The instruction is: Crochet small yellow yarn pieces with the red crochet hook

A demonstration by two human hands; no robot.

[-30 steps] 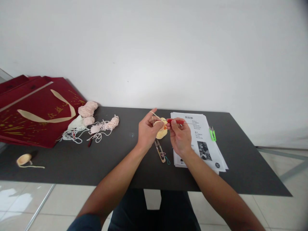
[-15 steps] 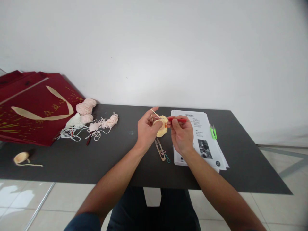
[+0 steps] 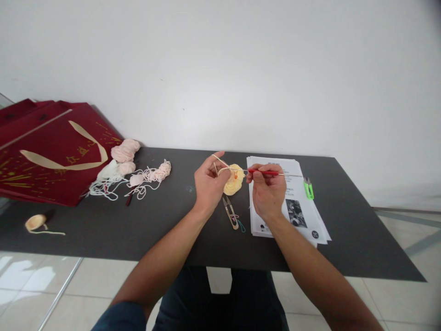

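Note:
My left hand pinches the edge of a round yellow crochet piece, with a strand of pale yarn running over its raised index finger. An orange stitch marker shows on the piece. My right hand is closed around the red handle of a crochet hook, held level. The hook's thin metal shaft points left to the yarn at the top of the piece; its very tip is too small to make out. Just below the crochet piece, thread snips lie on the table.
Printed sheets lie under my right hand, with green snips on their right edge. Pink and white yarn lies at the left beside a dark red gift bag. A small cream crocheted piece sits at the table's far left.
My right hand has moved a little to the right with the crochet hook, away from my left hand. More of the yellow piece and its orange marker now shows.

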